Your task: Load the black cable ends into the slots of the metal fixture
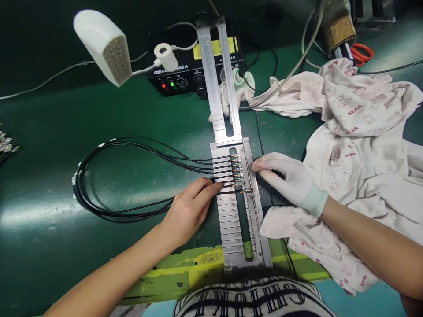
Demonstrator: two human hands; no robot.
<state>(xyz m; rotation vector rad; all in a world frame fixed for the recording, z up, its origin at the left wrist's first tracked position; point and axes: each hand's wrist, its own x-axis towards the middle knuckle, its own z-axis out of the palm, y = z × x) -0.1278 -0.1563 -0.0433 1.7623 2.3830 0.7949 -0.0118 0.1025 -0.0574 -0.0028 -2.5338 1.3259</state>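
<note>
My bare left hand pinches a thin black cable at the left edge of a slotted metal jig. Several black cables run in a loop on the left, and their ends lie in the upper grooves of the jig. Small wire ends with orange and green tips show across its long slot. In a white glove, my right hand has thumb and fingers drawn together at the jig's right rail; whatever may be between the fingertips is too small to make out.
Behind the jig, a hinged metal frame leans over a black control box. A white lamp hangs at upper left. Printed white cloth covers the right side. Red-handled scissors and a loose glove lie farther back.
</note>
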